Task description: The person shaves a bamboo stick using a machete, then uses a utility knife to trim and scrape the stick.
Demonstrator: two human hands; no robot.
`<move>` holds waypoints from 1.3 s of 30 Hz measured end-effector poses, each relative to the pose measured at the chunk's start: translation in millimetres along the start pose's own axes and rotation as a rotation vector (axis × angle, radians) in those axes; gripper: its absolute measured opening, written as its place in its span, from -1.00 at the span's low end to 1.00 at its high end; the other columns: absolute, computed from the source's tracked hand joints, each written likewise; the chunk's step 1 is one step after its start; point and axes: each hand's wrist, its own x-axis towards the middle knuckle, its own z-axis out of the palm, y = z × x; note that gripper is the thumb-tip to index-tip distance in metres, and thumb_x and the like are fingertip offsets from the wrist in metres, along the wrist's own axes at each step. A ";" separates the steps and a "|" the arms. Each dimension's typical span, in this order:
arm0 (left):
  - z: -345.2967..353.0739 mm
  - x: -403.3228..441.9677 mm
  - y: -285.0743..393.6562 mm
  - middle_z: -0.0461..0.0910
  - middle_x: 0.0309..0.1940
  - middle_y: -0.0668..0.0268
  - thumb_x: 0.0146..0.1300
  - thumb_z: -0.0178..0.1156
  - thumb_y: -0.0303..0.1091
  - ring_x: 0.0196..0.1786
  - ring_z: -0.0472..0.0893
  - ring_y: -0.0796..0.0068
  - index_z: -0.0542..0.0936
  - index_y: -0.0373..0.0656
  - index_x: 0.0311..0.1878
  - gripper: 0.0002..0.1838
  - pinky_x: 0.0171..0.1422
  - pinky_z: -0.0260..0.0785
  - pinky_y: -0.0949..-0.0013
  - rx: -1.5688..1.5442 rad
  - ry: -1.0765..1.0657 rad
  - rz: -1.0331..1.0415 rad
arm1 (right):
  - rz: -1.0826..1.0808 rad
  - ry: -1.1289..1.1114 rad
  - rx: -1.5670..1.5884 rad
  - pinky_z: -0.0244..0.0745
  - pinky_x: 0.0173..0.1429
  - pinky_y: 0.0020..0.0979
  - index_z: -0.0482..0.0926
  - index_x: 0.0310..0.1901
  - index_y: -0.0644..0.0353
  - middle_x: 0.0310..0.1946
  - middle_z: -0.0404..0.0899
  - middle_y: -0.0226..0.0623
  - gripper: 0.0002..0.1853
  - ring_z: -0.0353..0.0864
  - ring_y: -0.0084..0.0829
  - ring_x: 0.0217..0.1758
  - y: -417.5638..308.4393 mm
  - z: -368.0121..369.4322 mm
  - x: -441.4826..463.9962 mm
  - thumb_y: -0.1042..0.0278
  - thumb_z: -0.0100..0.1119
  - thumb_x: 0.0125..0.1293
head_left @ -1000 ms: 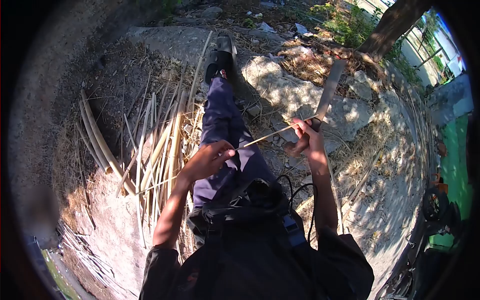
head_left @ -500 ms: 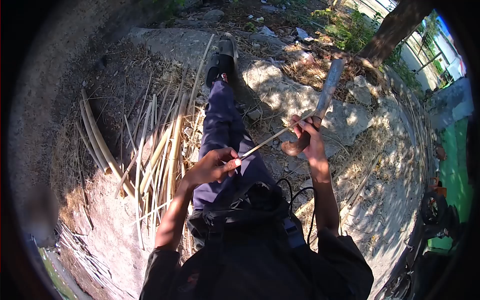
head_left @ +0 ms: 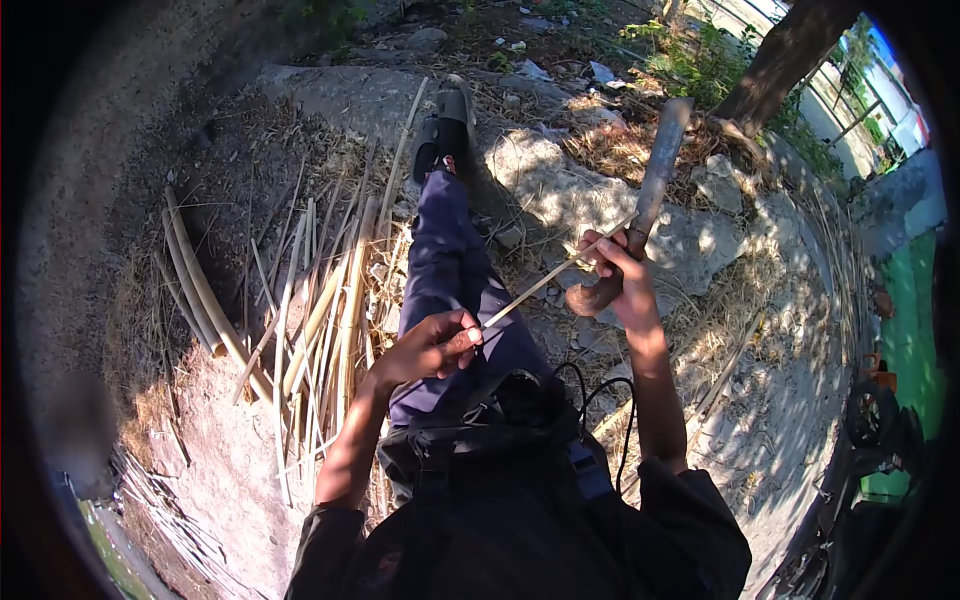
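Observation:
A thin bamboo strip point(head_left: 545, 279) slants across my lap, rising from left to right. Its lower end is pinched by my left hand point(head_left: 432, 349), between thumb and curled fingers. My right hand point(head_left: 628, 277) is closed round a machete point(head_left: 664, 165) with a curved wooden handle, and its thumb and fingers also touch the strip's upper end. The blade points up and away from me, close to that end of the strip. Part of the handle is hidden by the right hand.
Left of my leg point(head_left: 440, 235) lies a loose pile of split bamboo point(head_left: 350, 310), with longer curved pieces point(head_left: 195, 275) beyond it. Rough rock point(head_left: 560, 180) sits ahead. A tree trunk point(head_left: 790, 65) stands at the upper right. More thin strips point(head_left: 175, 515) lie at the lower left.
The machete blade has tipped slightly more upright. Both hands keep nearly the same place and the same hold on the strip, while the whole view has shifted a little.

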 end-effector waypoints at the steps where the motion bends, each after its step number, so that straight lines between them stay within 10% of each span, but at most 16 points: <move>1: 0.3 0.3 -1.4 0.56 -0.48 0.43 0.66 0.21 -0.13 -0.61 0.37 0.73 0.56 -0.13 -0.03 -0.75 -0.53 0.17 0.54 -0.019 -0.010 0.014 | -0.002 0.000 0.000 0.48 -0.08 -0.49 0.43 -0.17 -0.02 0.10 0.77 -0.04 -0.74 0.80 -0.25 0.19 -1.3 1.1 0.6 0.53 0.37 0.44; 18: 10.7 15.3 8.0 0.46 -0.61 0.42 0.73 0.07 -0.16 -0.55 0.34 0.71 0.67 -0.21 -0.10 -0.65 -0.41 0.19 0.45 0.108 0.079 0.053 | -0.121 0.171 -0.378 0.51 -0.30 -0.47 0.44 -0.17 0.07 0.00 0.83 -0.03 -0.78 0.89 -0.38 -0.08 6.9 -18.4 7.7 0.39 0.36 0.52; 23: -2.0 81.6 -20.3 0.64 -0.52 0.16 0.61 0.10 -0.18 -0.45 0.65 0.33 0.69 -0.28 -0.19 -0.63 -0.23 0.48 0.19 0.691 0.380 0.226 | -0.360 0.171 -1.083 0.36 -0.41 -0.31 0.47 -0.44 0.23 -0.67 0.36 -0.37 -0.56 0.44 -0.57 -0.57 39.1 -73.2 8.6 0.19 0.52 0.42; 31: 7.8 173.6 -89.6 0.75 -0.36 0.00 0.57 0.08 -0.21 -0.22 0.78 0.00 0.70 -0.30 -0.19 -0.64 -0.05 0.57 0.02 0.779 0.192 0.161 | -0.152 0.053 -1.204 0.38 -0.41 -0.15 0.67 -0.30 0.27 -0.63 0.55 -0.09 -0.61 0.47 -0.05 -0.61 159.3 -108.6 -27.1 0.04 0.49 0.37; 34: 24.5 179.9 -100.7 0.75 -0.32 -0.02 0.54 0.09 -0.24 -0.18 0.78 -0.05 0.69 -0.31 -0.16 -0.68 -0.01 0.56 -0.04 0.896 0.145 0.107 | -0.282 0.170 -1.212 0.34 -0.41 -0.19 0.66 -0.34 0.30 -0.64 0.51 -0.13 -0.62 0.43 -0.30 -0.60 180.6 -107.9 -39.3 0.10 0.47 0.39; 39: 48.1 187.8 -114.4 0.75 -0.28 -0.11 0.51 0.08 -0.27 -0.11 0.74 -0.24 0.68 -0.29 -0.14 -0.71 0.04 0.53 -0.16 0.890 0.132 0.119 | -0.202 0.182 -1.208 0.41 -0.38 -0.13 0.69 -0.30 0.30 -0.60 0.55 -0.01 -0.69 0.52 -0.11 -0.61 172.4 -99.3 -48.3 0.17 0.45 0.33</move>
